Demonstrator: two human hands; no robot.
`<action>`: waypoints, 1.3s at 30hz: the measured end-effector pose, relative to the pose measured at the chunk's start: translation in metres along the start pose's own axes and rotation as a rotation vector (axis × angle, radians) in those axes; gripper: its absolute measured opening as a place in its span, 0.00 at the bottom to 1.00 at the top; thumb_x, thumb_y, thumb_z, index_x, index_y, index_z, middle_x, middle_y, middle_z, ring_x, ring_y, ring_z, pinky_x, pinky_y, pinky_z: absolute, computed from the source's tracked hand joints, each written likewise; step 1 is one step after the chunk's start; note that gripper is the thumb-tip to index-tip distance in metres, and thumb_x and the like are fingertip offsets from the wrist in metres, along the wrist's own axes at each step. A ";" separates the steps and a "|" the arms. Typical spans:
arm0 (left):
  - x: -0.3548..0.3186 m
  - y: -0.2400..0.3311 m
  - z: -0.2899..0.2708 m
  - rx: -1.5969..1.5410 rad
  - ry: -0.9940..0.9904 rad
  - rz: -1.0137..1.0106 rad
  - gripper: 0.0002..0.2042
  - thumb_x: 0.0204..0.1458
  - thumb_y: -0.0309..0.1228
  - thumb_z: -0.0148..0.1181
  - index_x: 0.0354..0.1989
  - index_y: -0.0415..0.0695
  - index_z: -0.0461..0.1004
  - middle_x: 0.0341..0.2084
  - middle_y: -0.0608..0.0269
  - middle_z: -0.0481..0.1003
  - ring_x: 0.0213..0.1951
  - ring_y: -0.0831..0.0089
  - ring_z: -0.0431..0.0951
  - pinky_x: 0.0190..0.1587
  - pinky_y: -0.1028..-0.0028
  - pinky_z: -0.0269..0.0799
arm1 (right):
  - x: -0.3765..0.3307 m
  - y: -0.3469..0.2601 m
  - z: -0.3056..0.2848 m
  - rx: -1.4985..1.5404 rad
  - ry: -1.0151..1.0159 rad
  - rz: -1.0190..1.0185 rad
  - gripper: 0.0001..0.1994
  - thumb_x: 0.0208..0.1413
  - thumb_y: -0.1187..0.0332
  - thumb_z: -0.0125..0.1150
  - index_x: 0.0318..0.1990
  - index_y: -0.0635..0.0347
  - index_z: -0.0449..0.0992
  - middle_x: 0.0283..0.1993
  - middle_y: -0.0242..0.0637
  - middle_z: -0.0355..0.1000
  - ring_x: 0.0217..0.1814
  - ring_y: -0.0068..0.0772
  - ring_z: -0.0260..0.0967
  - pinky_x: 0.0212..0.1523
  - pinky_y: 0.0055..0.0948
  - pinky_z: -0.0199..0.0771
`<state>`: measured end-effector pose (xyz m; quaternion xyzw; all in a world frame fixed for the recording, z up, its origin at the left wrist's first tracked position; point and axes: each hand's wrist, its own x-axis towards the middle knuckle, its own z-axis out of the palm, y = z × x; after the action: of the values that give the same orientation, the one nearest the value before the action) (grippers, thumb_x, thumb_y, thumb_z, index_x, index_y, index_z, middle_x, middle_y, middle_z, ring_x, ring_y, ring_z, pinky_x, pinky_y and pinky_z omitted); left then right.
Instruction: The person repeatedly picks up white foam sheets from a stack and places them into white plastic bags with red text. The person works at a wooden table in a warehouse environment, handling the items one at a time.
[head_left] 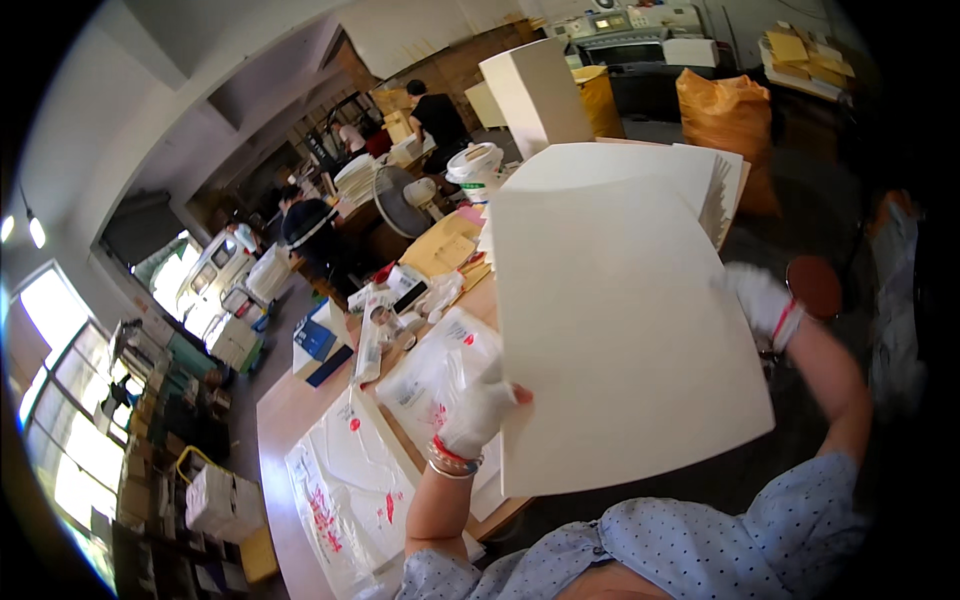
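Observation:
A large white sheet of stiff paper or card [630, 340] is held up in front of me, tilted, its near edge low by my body. My left hand [478, 415], in a white glove with bare fingertips, pinches its left edge, with the thumb on the face. At the sheet's right edge is my right hand [757, 302], also in a white glove. Motion smears its fingers, so its grip does not show. Behind the sheet lies a stack of similar white sheets [712, 168], partly hidden, with uneven edges.
Plastic-wrapped white packs with red print [345, 480] lie on the wooden table [275, 420] at left. Beyond are a blue-and-white box [322, 340], a fan [400, 200] and a white bucket [475, 165]. An orange sack [725, 115] stands at far right. Several people work farther back.

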<state>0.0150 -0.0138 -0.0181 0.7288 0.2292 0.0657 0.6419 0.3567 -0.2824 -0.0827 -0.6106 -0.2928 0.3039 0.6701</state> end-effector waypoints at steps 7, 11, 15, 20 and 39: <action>0.005 -0.113 0.147 1.044 0.294 0.532 0.37 0.37 0.38 0.62 0.56 0.33 0.55 0.56 0.28 0.51 0.59 0.35 0.50 0.63 0.58 0.44 | -0.054 0.130 0.149 -0.084 0.063 -0.435 0.22 0.59 0.58 0.42 0.52 0.67 0.67 0.51 0.47 0.68 0.51 0.34 0.66 0.52 0.31 0.66; 0.007 -0.093 0.079 0.854 0.045 0.339 0.43 0.41 0.42 0.62 0.60 0.30 0.46 0.59 0.28 0.47 0.63 0.40 0.46 0.61 0.51 0.48 | -0.059 0.132 0.184 -0.235 0.193 -0.326 0.17 0.49 0.75 0.56 0.48 0.70 0.68 0.42 0.45 0.72 0.41 0.31 0.70 0.40 0.29 0.71; 0.054 -0.154 -0.059 0.724 0.609 0.246 0.32 0.47 0.38 0.59 0.58 0.35 0.56 0.42 0.46 0.64 0.41 0.55 0.66 0.47 0.61 0.65 | -0.077 0.117 0.169 -0.294 0.127 -0.508 0.14 0.45 0.76 0.59 0.42 0.68 0.70 0.31 0.41 0.72 0.30 0.31 0.71 0.32 0.30 0.71; 0.079 -0.143 -0.140 -0.551 0.269 0.314 0.24 0.54 0.32 0.55 0.57 0.37 0.59 0.26 0.67 0.71 0.23 0.78 0.69 0.35 0.74 0.71 | -0.107 0.092 0.184 -0.503 0.099 -0.425 0.11 0.43 0.73 0.60 0.36 0.62 0.76 0.33 0.45 0.72 0.30 0.41 0.72 0.32 0.32 0.72; 0.039 -0.272 -0.008 0.946 0.391 0.499 0.22 0.44 0.32 0.58 0.51 0.46 0.65 0.31 0.56 0.72 0.33 0.55 0.73 0.38 0.61 0.69 | 0.123 0.284 0.263 -1.031 0.045 -0.185 0.19 0.54 0.67 0.44 0.55 0.56 0.60 0.45 0.51 0.69 0.48 0.55 0.67 0.49 0.44 0.66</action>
<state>-0.0219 0.0293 -0.2869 0.9432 0.1689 0.2394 0.1566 0.2213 0.0002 -0.3413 -0.8391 -0.4425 0.0468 0.3128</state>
